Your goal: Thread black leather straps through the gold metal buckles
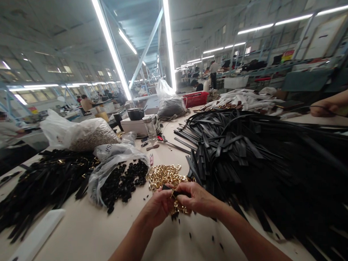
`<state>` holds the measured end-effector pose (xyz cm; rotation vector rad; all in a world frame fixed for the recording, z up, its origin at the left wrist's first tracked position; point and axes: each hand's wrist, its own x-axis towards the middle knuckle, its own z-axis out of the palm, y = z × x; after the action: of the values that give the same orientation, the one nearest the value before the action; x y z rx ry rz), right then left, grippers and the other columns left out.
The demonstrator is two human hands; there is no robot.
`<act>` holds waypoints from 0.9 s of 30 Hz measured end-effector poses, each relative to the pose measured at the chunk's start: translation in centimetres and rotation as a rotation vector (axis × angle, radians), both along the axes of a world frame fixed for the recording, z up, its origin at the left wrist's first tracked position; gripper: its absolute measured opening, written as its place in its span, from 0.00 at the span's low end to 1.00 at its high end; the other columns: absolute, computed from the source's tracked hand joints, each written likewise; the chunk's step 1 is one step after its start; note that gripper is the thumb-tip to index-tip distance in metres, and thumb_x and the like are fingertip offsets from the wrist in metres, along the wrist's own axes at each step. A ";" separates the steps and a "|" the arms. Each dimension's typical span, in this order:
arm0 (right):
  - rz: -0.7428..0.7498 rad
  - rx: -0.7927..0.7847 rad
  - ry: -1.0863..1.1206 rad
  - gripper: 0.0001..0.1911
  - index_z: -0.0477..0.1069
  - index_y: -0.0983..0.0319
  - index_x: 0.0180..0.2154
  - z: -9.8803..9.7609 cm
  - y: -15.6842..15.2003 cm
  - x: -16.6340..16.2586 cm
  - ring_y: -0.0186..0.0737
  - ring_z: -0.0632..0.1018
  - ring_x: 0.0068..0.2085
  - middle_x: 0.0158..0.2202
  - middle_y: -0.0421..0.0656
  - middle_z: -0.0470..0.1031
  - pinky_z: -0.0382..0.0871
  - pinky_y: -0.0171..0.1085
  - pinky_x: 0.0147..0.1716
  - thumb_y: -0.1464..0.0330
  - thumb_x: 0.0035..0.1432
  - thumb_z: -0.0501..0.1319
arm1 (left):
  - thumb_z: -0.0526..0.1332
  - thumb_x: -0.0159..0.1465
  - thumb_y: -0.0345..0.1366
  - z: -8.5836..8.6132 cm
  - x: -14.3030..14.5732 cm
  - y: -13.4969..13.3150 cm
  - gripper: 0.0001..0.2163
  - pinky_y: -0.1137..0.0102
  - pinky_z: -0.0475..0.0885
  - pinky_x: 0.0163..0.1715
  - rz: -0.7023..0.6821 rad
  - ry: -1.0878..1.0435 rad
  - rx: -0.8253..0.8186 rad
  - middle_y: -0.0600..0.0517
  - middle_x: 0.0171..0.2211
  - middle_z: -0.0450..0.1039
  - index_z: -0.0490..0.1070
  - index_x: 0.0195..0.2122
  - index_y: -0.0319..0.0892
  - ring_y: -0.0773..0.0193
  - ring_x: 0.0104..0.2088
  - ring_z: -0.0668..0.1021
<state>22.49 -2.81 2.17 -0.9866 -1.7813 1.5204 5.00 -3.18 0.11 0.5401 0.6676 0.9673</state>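
My left hand and my right hand meet over the table edge, both pinched on a short black strap with a gold buckle on it. Just beyond my fingers lies a heap of gold buckles. To its left a clear bag spills small black loops. A big pile of black straps spreads at my right, close to my right wrist.
Finished black straps with gold fittings lie at left beside a white flat object. Bags, a glass bottle, a red basket stand behind. Another person's hand rests at far right; workers sit further off.
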 end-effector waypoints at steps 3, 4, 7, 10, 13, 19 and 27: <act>0.032 -0.029 0.011 0.07 0.69 0.63 0.33 0.2 0.0 0.2 0.29 0.69 0.19 0.23 0.37 0.69 0.64 0.28 0.18 0.71 0.52 0.54 | 0.67 0.52 0.28 -0.3 -0.1 0.0 0.09 0.75 0.72 0.27 0.002 -0.037 -0.026 0.50 0.30 0.77 0.71 0.34 0.38 0.66 0.27 0.78; 0.040 -0.030 0.005 0.07 0.69 0.63 0.33 0.2 0.0 0.2 0.29 0.69 0.19 0.23 0.37 0.69 0.64 0.27 0.18 0.71 0.52 0.54 | 0.67 0.53 0.27 -0.3 -0.1 0.0 0.08 0.75 0.72 0.27 0.006 -0.050 -0.032 0.50 0.30 0.77 0.71 0.34 0.38 0.67 0.26 0.78; 0.031 0.024 -0.028 0.06 0.69 0.63 0.32 0.4 0.0 0.1 0.29 0.69 0.19 0.23 0.37 0.70 0.63 0.27 0.18 0.72 0.53 0.54 | 0.66 0.53 0.27 -0.2 0.0 -0.1 0.08 0.77 0.72 0.26 0.010 -0.078 -0.046 0.52 0.29 0.76 0.71 0.34 0.38 0.70 0.24 0.76; -0.037 0.180 -0.043 0.07 0.71 0.63 0.30 0.5 -0.1 -0.2 0.30 0.70 0.24 0.27 0.39 0.72 0.64 0.28 0.23 0.69 0.56 0.55 | 0.67 0.53 0.27 0.0 0.1 -0.1 0.09 0.75 0.73 0.26 0.002 -0.055 -0.030 0.51 0.29 0.76 0.71 0.35 0.38 0.68 0.25 0.77; -0.061 0.302 -0.033 0.09 0.72 0.64 0.29 0.5 -0.1 -0.3 0.33 0.70 0.28 0.27 0.40 0.72 0.64 0.29 0.27 0.67 0.57 0.57 | 0.67 0.53 0.27 0.1 0.1 0.0 0.09 0.75 0.73 0.27 0.001 -0.013 -0.014 0.51 0.30 0.76 0.71 0.34 0.38 0.68 0.27 0.78; 0.038 0.176 -0.068 0.08 0.71 0.63 0.31 0.3 -0.1 -0.1 0.29 0.66 0.20 0.22 0.36 0.68 0.59 0.28 0.19 0.72 0.55 0.53 | 0.68 0.52 0.26 -0.2 -0.3 0.2 0.09 0.78 0.72 0.25 -0.038 -0.015 0.013 0.53 0.28 0.75 0.71 0.34 0.38 0.71 0.24 0.76; -0.126 0.347 -0.164 0.10 0.75 0.65 0.32 0.0 0.2 -0.4 0.32 0.68 0.25 0.25 0.38 0.72 0.61 0.29 0.26 0.72 0.53 0.54 | 0.70 0.51 0.29 0.5 0.0 0.1 0.11 0.78 0.72 0.28 0.040 0.112 0.092 0.51 0.30 0.76 0.72 0.35 0.38 0.70 0.28 0.77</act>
<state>22.13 -2.63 2.14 -1.0453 -1.9710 1.0331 4.96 -3.07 0.63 0.6674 0.7387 1.0147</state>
